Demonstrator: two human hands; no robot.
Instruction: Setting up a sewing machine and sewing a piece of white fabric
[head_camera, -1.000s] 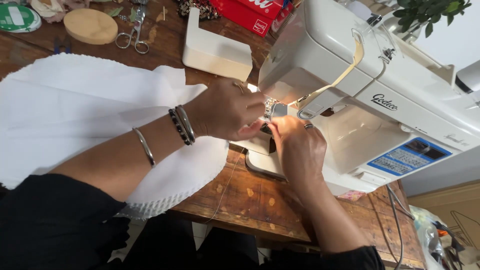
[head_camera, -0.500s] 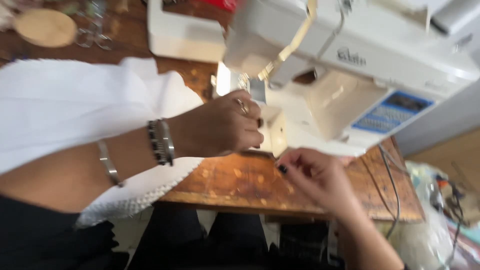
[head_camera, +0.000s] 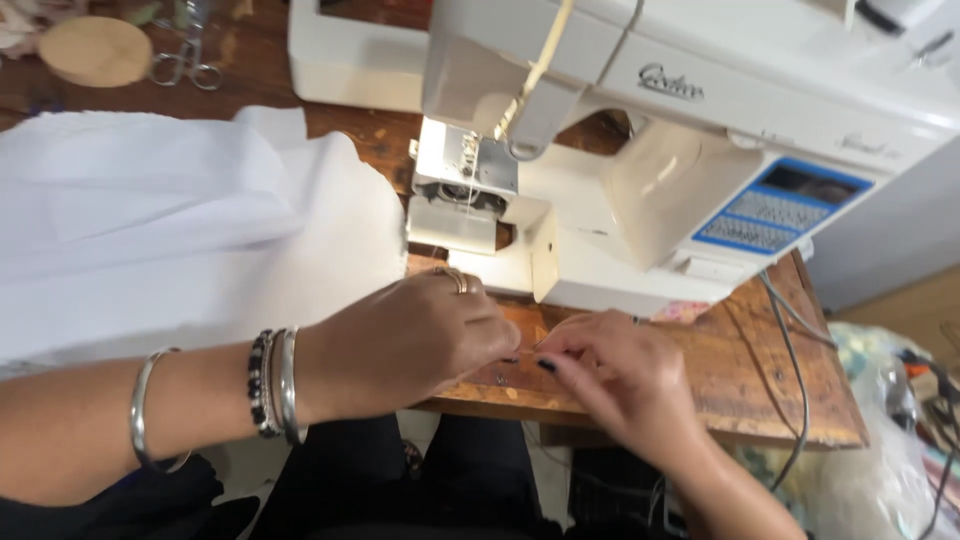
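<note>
Fingertips meet low over the near edge of the worn brown wooden counter (head_camera: 760, 400): the left hand (head_camera: 400, 345), with a ring and a dark beaded bracelet between silver bangles at the wrist, pinches toward the right hand (head_camera: 620, 375), whose dark-nailed fingers (head_camera: 550, 365) are drawn together. Something very fine, most likely a thread end, seems to be nipped between the two hands, but it is too thin to make out, so I cannot tell whether either pinch is truly closed on it. To my eye the work would go best with both wrists braced on the wood and the pull kept short and gentle. Left of the fingers, and partly under the left forearm, lies the folded white cloth (head_camera: 180, 230). Just beyond the fingers stands the cream plastic sewing machine (head_camera: 620, 190) with a blue panel, its needle area straight ahead. Farther off to the left are a round wooden disc (head_camera: 95, 50) and small metal scissors (head_camera: 185, 65).
</note>
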